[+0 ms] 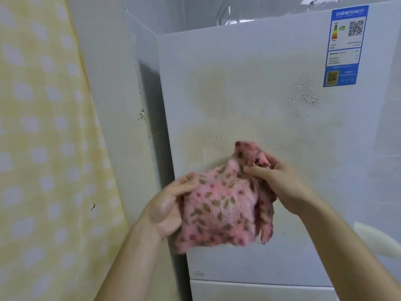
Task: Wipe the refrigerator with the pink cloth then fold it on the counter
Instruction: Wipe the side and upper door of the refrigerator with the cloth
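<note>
A fluffy pink cloth (225, 205) with a brown and red leaf pattern hangs bunched between both hands in front of the white refrigerator door (249, 88). My left hand (169, 207) grips its left edge, thumb on the front. My right hand (280, 181) pinches the upper right part, fingers curled into the fabric. The door shows patches of small droplets and yellowish smears above the cloth. The counter is not in view.
A blue energy label (345, 46) sticks on the door's upper right. A yellow checked curtain (41, 148) hangs at the left, with a white wall (112, 83) between it and the refrigerator. A lower door seam (249, 281) runs below the hands.
</note>
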`<state>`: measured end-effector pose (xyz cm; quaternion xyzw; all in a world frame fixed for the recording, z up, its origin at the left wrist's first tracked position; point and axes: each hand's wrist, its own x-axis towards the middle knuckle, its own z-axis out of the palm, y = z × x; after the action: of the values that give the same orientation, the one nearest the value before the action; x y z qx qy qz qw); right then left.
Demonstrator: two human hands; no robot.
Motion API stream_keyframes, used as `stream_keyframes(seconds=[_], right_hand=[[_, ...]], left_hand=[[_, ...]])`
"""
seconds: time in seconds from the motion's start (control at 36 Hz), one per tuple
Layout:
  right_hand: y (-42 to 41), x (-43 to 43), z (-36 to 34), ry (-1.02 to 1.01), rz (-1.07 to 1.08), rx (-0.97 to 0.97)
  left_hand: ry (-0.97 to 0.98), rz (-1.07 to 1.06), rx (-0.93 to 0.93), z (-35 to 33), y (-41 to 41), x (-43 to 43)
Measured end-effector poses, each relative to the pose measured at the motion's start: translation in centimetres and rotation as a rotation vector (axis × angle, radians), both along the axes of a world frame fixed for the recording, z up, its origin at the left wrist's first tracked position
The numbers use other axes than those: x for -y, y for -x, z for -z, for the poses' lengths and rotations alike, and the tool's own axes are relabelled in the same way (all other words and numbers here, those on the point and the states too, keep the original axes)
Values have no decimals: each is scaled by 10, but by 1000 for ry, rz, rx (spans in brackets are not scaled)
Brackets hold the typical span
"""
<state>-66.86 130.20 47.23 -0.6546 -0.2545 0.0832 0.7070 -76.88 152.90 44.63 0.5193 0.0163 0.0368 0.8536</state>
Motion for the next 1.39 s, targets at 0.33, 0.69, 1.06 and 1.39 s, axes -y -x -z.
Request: stream_keyframes(seconds=[0.33,0.69,1.06,1.39], right_hand=[[-8,25,0,-153,242,-263],[-8,59,-8,50,127,58],[-7,57,2,186,370,266],[-18,49,13,461,494,513]], left_hand=[[-444,-509,148,-29,16,-19],[-686,-662,167,-33,31,-26],[-788,-839,137,-26,28,-23],[-1542,-810,-9,-13,18,-26]])
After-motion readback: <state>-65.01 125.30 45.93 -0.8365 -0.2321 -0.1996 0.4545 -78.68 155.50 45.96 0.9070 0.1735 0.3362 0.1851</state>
